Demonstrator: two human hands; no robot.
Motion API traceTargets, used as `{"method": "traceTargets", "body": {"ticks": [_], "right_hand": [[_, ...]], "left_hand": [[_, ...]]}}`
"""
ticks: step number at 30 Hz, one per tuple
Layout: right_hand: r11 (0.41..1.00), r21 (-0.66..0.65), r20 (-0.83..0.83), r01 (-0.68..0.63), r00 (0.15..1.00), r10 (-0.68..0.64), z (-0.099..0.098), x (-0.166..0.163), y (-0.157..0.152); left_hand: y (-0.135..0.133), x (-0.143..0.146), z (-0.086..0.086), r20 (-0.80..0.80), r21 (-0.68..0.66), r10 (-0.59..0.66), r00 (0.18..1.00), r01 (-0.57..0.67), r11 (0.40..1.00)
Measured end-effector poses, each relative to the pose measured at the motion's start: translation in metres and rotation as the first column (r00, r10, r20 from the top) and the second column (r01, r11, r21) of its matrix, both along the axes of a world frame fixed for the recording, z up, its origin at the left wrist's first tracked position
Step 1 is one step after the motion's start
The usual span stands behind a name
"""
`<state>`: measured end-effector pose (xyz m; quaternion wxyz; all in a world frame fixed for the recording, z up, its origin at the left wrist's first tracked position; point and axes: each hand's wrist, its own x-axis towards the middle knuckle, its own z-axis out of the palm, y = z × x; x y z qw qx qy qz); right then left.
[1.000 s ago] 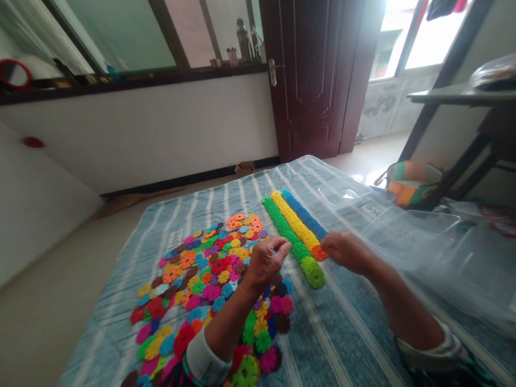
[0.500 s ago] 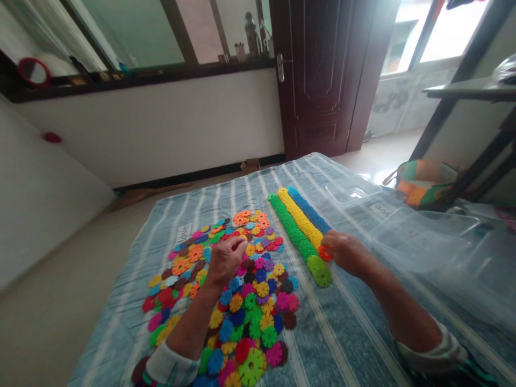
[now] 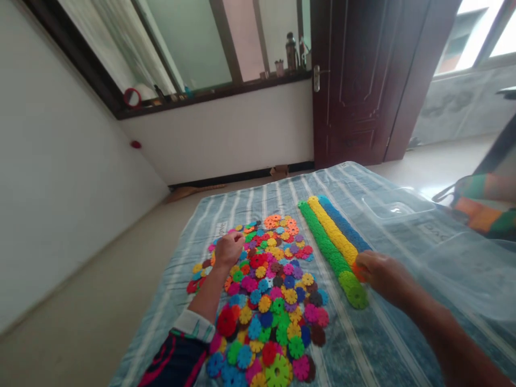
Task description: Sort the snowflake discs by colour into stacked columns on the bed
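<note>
On the floor, mat (image 3: 363, 344): blue striped cloth, spread flat and carrying everything below.
Door (image 3: 363, 80): dark wood, shut, beyond the far edge of the mat.
Clear plastic (image 3: 443, 258): see-through containers over the right part of the mat, just beside the blue row; what is inside cannot be made out.
Pile of discs (image 3: 274, 301): many-coloured toothed discs lying flat and overlapping on the left half of the mat, between the two arms.
Rows: green row (image 3: 322, 244), yellow row (image 3: 332, 231) and blue row (image 3: 342, 226) – stacked discs side by side and touching, running away from the person, right of the pile.
Striped bag (image 3: 484, 207): off the mat, at the far right.
Right hand (image 3: 382, 277): at the near end of the yellow row, fingers closed.
Left hand (image 3: 228, 250): on the pile's far-left edge, fingers curled down – whether they hold a disc cannot be told.
Orange disc (image 3: 357, 270): pinched in the right hand's fingertips, against the yellow row's near end, half hidden by them.
</note>
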<state>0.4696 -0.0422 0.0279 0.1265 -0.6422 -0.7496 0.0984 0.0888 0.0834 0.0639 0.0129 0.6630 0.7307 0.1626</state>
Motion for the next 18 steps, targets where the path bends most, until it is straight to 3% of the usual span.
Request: {"method": "traceTargets", "body": {"ticks": [8,18], "right_hand": [[0.990,0.141,-0.071,-0.006,0.997,0.016,-0.012,0.004,-0.001],[0.964,0.263,-0.158,-0.025,0.985,0.069,-0.017,0.004,0.000]], "left_hand": [[0.030,0.001,-0.001,-0.106,-0.107,0.056,0.993,-0.067,0.992],[0.068,0.006,-0.008,-0.071,-0.241,0.197,0.978,-0.209,0.948]]}}
